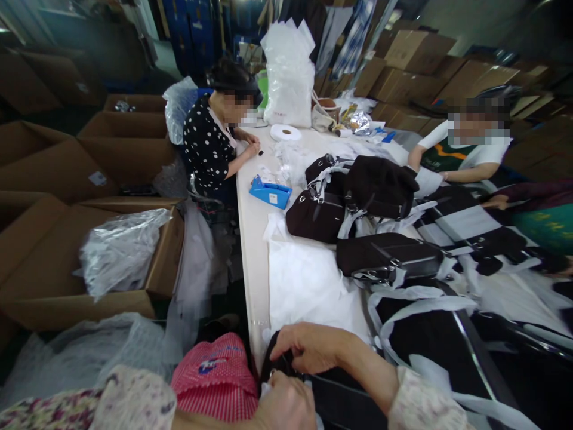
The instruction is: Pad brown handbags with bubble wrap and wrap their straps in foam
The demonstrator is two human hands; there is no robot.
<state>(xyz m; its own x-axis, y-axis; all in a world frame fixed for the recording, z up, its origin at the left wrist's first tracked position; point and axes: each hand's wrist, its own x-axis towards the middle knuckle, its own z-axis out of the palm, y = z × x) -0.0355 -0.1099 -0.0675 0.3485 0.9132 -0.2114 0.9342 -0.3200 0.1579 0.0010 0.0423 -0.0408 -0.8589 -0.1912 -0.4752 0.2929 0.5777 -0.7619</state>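
The black bag (338,397) by the half-curled right hand (308,346) could slip if the tightly curled left hand (286,403) loosens, both grips unclear.

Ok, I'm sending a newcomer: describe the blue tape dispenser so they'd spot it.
Find the white table and the person in the polka-dot top at its left edge. Between that person and the dark bags sits the blue tape dispenser. Bright blue with a white label, it stands out against the bags.
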